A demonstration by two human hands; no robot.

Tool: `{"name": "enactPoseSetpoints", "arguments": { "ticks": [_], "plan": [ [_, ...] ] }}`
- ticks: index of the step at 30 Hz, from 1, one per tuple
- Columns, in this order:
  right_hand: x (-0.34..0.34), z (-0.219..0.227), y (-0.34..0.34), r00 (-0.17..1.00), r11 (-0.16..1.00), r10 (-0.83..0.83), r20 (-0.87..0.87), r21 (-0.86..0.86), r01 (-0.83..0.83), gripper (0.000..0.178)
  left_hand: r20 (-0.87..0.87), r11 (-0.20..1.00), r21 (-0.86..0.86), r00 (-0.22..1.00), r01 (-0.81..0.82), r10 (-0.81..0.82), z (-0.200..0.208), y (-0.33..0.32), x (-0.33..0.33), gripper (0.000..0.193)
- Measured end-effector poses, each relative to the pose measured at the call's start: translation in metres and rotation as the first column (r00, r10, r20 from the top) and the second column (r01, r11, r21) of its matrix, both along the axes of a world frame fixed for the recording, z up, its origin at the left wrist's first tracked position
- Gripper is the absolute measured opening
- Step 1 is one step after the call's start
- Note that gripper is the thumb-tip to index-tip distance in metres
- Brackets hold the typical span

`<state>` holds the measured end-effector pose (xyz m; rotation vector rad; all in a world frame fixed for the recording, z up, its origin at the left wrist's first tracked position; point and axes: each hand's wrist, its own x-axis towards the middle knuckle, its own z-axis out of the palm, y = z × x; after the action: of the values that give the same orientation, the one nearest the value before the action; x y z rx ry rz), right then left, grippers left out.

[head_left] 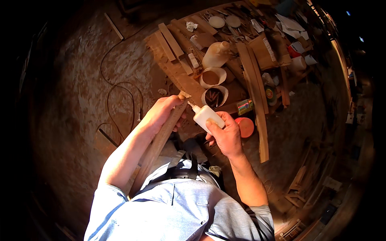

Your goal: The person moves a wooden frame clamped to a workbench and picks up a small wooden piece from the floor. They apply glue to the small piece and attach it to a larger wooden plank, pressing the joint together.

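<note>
My left hand [164, 110] is closed round the upper end of a long wooden strip [159, 144], which slants down past my forearm toward my left side. At its top end sits a small pale piece of wood [185, 94], under my left fingertips. My right hand [226, 134] grips a white squeeze bottle [207, 119], tilted so its narrow nozzle points up and left. The nozzle tip is at the strip's top end; whether it touches, I cannot tell. Some left fingers are hidden behind the strip.
A cluttered workbench [183, 82] lies ahead, with a large cream jug [216, 55], two open tubs, one being a tub of dark sticks [215, 96], and long boards [255, 92]. A red round lid [245, 127] is right of my right hand. A cable [108, 90] loops across the floor.
</note>
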<state>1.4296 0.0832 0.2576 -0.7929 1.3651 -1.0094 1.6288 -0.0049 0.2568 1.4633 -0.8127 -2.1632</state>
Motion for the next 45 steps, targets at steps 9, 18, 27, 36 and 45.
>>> {"name": "enactPoseSetpoints", "arguments": {
  "ticks": [9, 18, 27, 36, 45],
  "plan": [
    [0.005, -0.003, -0.006, 0.999, 0.999, 0.018, -0.044, 0.050, -0.016, 0.025, -0.041, 0.999, 0.033, 0.999, 0.026, -0.025, -0.018, 0.003, 0.009, 0.035],
    [0.013, -0.009, -0.009, 0.997, 0.994, 0.052, -0.056, 0.102, -0.046, 0.025, -0.058, 0.998, 0.064, 0.998, 0.027, -0.023, -0.028, 0.006, 0.020, 0.036],
    [-0.010, -0.023, 0.002, 0.842, 0.975, -0.118, 0.527, 0.222, -0.002, 0.038, -0.037, 0.992, 0.123, 0.999, -0.025, 0.030, -0.031, -0.002, 0.017, 0.036],
    [-0.152, -0.044, 0.056, 0.865, 0.925, -0.358, 0.352, 0.006, 0.380, 0.043, 0.125, 0.996, 0.015, 0.989, -0.083, 0.080, -0.027, 0.010, -0.009, 0.032],
    [-0.367, -0.187, 0.043, 0.452, 0.837, -0.516, -0.727, -0.318, 0.445, 0.032, 0.212, 0.990, -0.071, 0.968, -0.121, 0.134, -0.015, 0.021, -0.098, 0.034]
  ]
}}
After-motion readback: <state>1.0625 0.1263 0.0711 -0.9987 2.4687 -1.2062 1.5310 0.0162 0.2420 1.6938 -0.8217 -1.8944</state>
